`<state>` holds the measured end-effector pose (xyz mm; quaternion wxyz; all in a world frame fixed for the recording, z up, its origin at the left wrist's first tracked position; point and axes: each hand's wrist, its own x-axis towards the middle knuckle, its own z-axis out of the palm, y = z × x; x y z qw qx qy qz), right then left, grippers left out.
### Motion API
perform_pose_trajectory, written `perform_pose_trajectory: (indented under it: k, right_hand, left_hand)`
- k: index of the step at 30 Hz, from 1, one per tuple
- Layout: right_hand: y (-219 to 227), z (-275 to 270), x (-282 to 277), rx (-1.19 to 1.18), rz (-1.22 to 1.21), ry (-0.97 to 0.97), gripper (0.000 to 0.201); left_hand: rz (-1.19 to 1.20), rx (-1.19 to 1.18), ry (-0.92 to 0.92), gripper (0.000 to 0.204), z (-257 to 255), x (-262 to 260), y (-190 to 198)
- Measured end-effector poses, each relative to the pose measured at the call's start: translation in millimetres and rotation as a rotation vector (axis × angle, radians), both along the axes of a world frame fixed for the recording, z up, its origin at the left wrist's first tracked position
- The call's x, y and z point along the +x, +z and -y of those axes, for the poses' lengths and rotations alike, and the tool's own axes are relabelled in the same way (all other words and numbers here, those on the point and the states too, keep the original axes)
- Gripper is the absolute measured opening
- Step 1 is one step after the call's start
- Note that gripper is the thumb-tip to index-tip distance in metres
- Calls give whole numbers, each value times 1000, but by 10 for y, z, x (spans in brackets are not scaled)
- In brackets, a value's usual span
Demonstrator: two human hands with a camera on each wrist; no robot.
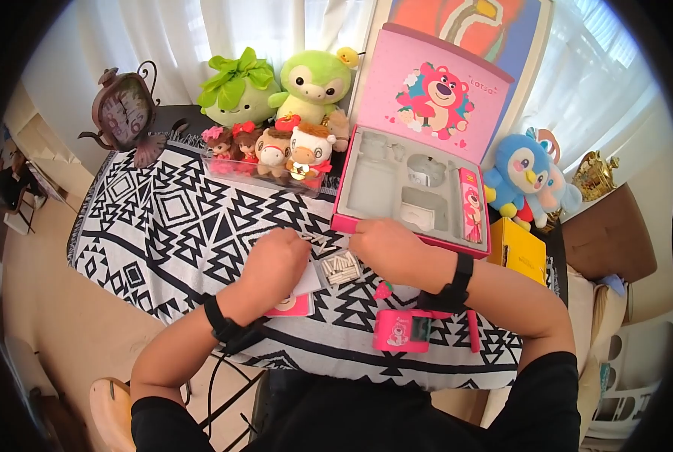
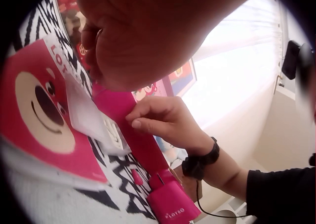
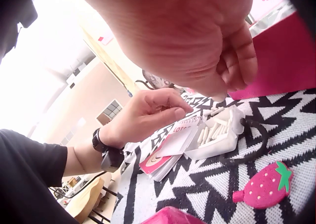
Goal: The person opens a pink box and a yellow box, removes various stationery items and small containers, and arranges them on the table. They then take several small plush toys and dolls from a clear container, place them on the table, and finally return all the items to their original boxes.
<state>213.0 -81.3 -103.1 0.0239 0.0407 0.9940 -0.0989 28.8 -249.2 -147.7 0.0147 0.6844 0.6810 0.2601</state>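
Note:
A small clear plastic case (image 1: 341, 269) full of short white sticks stands on the patterned cloth between the hands. More white sticks lie loose beyond it. My left hand (image 1: 276, 264) is over a white notepad and a pink bear-face card (image 2: 47, 110), fingers curled, thumb against the forefinger. To the right of the case, my right hand (image 1: 389, 252) hangs low by the pink gift box (image 1: 344, 224), its fingers bent in and the thumb tip close to the forefinger. Whether either hand pinches a small stick, I cannot tell.
Nearer me lie a pink strawberry piece (image 3: 264, 187) and a pink holder (image 1: 401, 331). Behind are a tray of small dolls (image 1: 265, 175), green plush toys (image 1: 314, 87) and a clock (image 1: 125, 109). A blue plush (image 1: 519, 177) and yellow box (image 1: 521, 248) stand at right.

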Motion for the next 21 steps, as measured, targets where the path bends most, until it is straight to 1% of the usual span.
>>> perform_pose_trajectory:
  k: [1,3,4,8,10,14,16,17,19,21]
  right_hand:
    - [0,8,31,5,77,-32,16]
    - [-15,46,90,-33,53,-23,13]
    - [-23,60,108,-71,29,-13,13]
    - [-149,59,71,-56,-22,18,15]
    - [-208,62,33,22,42,8,14]
    - [-284,66,15,18,4,1,11]
    - [-222,41,30,-70,-2,3,10]
    - [-225,41,25,-68,-2,5,10]
    - [-242,42,66,-49,-17,-111,10]
    - [-234,108,97,-14,18,-144,11]
  left_hand:
    - [-1,1,-1,10,15,53,-9]
    - [18,1,-140,11,21,176,-27]
    - [17,-8,-152,12,23,231,-46]
    - [-2,-44,-161,13,-14,351,-51]
    - [-13,-53,-153,17,-40,357,-76]
    - [-16,-18,-136,19,-108,391,-65]
    - [-71,-44,-154,19,-180,378,-95]
    - [-71,-42,-151,19,-191,375,-106]
    - [-72,-12,-150,14,-240,392,-120]
    - [-89,-9,-166,11,-252,385,-121]
